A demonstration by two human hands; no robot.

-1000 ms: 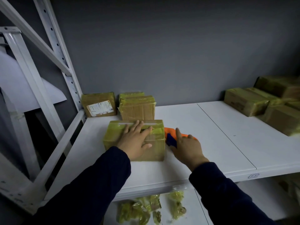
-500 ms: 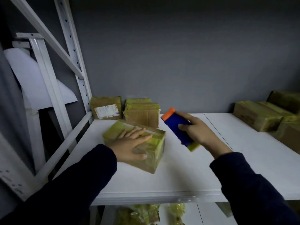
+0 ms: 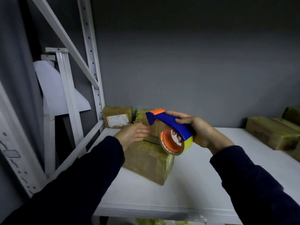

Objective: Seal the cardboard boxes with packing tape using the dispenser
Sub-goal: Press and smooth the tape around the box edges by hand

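Your right hand [image 3: 201,132] grips the tape dispenser [image 3: 168,123] in the air above the white shelf [image 3: 203,184]. Its fingers are curled round the blue handle, and some fingertips show through the orange core. The dispenser's orange-capped nose points left and a little upward. The yellow-green tape roll [image 3: 189,143] hangs under the handle, in front of the right top edge of the box [image 3: 146,163].

Your left hand [image 3: 133,133] is flat, fingers straight and close together, with the palm turned toward the dispenser's nose. It sits just over the far top edge of the box. It is blurred, so you cannot tell whether it touches the cardboard.

The box lies on the shelf at an angle, one corner toward you, glossy with yellowish tape, and a dark gap runs along its top seam.

Behind it, against the grey wall, a labelled box [image 3: 117,117] stands beside another taped box [image 3: 141,115], which your left hand and the dispenser partly hide. More wrapped boxes [image 3: 272,132] are stacked at the far right of the shelf. A white perforated upright [image 3: 90,62] rises at the left.
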